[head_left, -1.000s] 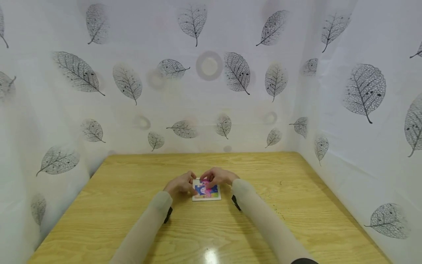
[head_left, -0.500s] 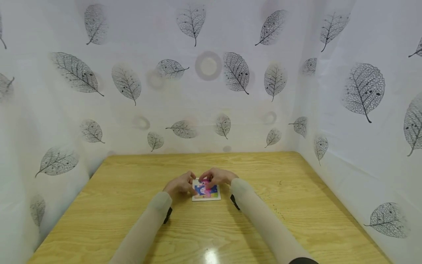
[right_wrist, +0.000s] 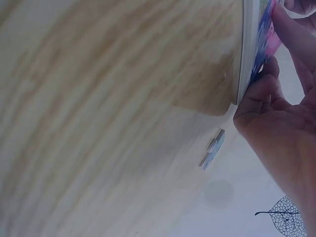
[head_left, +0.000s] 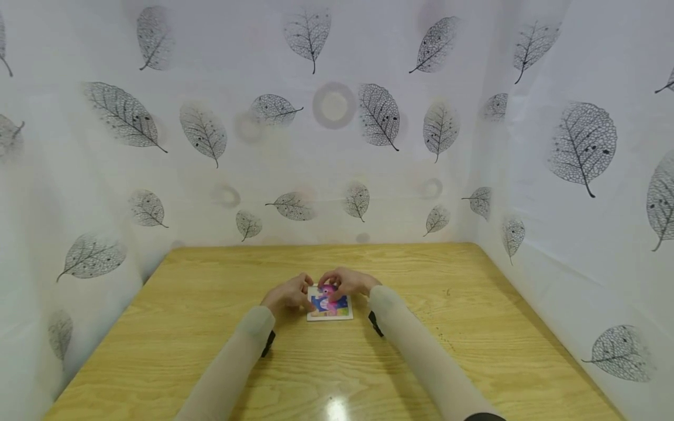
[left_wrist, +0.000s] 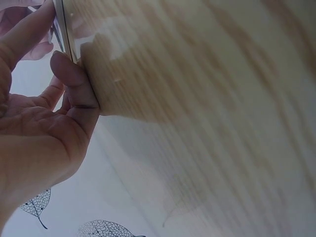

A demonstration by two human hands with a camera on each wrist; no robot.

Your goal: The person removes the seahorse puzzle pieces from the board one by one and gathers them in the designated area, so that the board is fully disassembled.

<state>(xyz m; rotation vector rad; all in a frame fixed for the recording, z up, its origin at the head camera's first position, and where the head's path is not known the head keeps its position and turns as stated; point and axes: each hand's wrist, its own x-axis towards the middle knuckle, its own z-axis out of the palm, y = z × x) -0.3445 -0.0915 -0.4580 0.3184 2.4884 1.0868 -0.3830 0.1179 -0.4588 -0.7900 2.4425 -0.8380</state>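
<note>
A small jigsaw board with a white rim lies flat on the table. Its picture is pink and blue, with some green and orange along the near side. My left hand grips the board's left side, thumb nearer me and fingers toward the far corner. From the right, my right hand reaches over the far half, its thumb and index finger pinching at a pink puzzle piece in the picture. Both hands cover parts of the board. In the right wrist view, the right fingers touch the picture close to the board's edge.
A loose puzzle piece lies on the wooden table past the right hand in the right wrist view; the head view does not show it. White leaf-print curtains enclose the table at the back and sides.
</note>
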